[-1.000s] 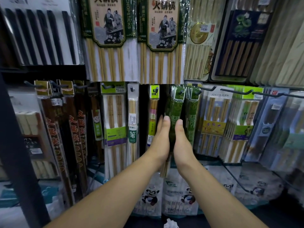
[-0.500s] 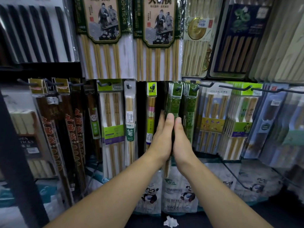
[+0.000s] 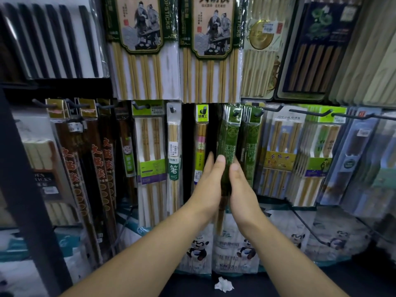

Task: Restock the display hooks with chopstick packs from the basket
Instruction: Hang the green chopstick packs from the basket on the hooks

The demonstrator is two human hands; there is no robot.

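ok so green chopstick packs (image 3: 228, 133) hang off hook (image 3: 236, 113), bunch squeezed between hands. Left hand (image 3: 209, 185) and right hand (image 3: 241, 188) flat, unclenched, palms pressing pack sides. Wooden chopstick ends (image 3: 220, 219) poke out under palms.

The palms closed in from either side a moment ago, and the left hand (image 3: 211, 185) and right hand (image 3: 242, 189) now sit tighter against the green chopstick pack (image 3: 230, 138) than a second back. Half a second ago the fingertips (image 3: 220, 159) nearly met. Now they've eased slightly apart again, with a strip of green wrapper showing between them. Both hands have slipped a touch lower on the pack, the right trailing below the left.
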